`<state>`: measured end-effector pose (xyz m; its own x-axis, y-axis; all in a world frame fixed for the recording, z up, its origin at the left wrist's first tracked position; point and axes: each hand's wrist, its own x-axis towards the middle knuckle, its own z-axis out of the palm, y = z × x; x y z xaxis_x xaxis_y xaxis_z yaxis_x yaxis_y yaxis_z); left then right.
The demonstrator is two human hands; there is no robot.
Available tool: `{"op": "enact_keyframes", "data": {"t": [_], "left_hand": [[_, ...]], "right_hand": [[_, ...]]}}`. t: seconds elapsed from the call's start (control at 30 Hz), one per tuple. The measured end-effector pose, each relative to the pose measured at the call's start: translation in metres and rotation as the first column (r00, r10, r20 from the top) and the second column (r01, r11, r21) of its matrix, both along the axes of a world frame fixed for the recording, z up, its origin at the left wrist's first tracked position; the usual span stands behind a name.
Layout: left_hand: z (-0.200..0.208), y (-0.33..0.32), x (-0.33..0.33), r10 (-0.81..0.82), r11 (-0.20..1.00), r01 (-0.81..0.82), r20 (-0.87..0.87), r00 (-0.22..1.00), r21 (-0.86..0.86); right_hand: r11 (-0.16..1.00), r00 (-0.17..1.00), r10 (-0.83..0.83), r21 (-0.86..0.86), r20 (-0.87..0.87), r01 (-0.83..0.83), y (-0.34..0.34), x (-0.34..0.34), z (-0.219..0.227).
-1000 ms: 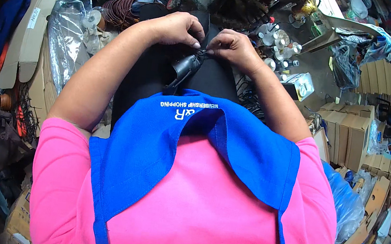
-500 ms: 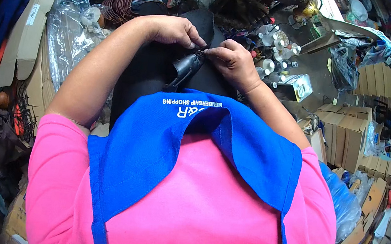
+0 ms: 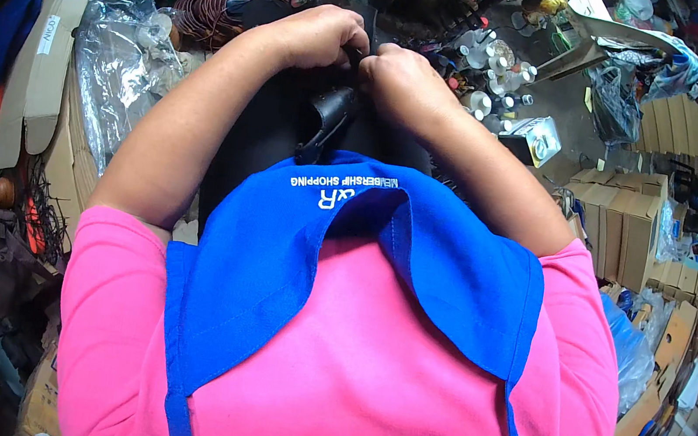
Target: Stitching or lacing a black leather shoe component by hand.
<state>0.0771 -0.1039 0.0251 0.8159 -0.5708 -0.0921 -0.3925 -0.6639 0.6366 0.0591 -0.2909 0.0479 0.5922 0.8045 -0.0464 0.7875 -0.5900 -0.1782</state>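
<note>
On my lap lies a black, glossy, shoe-like leather piece (image 3: 334, 108) with a curved, cuff-shaped end and a thin strap hanging toward me. My left hand (image 3: 327, 37) is closed at its far end, fingertips pinched together. Close beside it, my right hand (image 3: 398, 82) is also closed, thumb and fingers meeting the same dark far part. What exactly lies between the fingertips is hidden by the hands and the dark background. A blue apron (image 3: 257, 250) covers my chest down to the lap.
White-capped bottles (image 3: 497, 65) and a square metal can (image 3: 537, 140) stand to the right of my hands. Coiled brown cord (image 3: 208, 12) and clear plastic wrapping (image 3: 116, 46) lie on the left. Cardboard boxes (image 3: 622, 223) are stacked at the right.
Both hands have moved farther from my body and slightly up in the picture, staying close together. The cuff-shaped end of the leather piece now shows more plainly below them.
</note>
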Motion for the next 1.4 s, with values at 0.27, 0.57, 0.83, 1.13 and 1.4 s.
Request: {"op": "enact_keyframes", "data": {"t": [0.27, 0.57, 0.83, 1.13, 1.4], "left_hand": [[0.009, -0.001, -0.039, 0.278, 0.961, -0.254, 0.39, 0.878, -0.113], [0.005, 0.04, -0.079, 0.266, 0.962, -0.269, 0.063, 0.962, 0.047], [-0.003, 0.018, -0.066, 0.216, 0.976, -0.2, 0.257, 0.942, -0.085], [0.024, 0.045, -0.067, 0.181, 0.982, -0.18, -0.022, 0.983, 0.057], [-0.001, 0.072, -0.054, 0.011, 0.022, -0.662, -0.661, 0.75, -0.75]], "right_hand": [[0.882, 0.74, -0.171, 0.234, -0.651, 0.41, -0.02, 0.017, -0.018], [0.941, 0.898, -0.054, 0.279, -0.436, 0.192, -0.04, 0.013, -0.026], [0.054, 0.509, 0.018, 0.509, -0.86, 0.859, -0.059, 0.055, -0.071], [0.364, 0.131, 0.682, 0.489, -0.719, 0.793, -0.097, 0.044, -0.03], [0.984, 0.981, -0.161, 0.098, 0.113, 0.15, -0.054, -0.007, -0.016]]}}
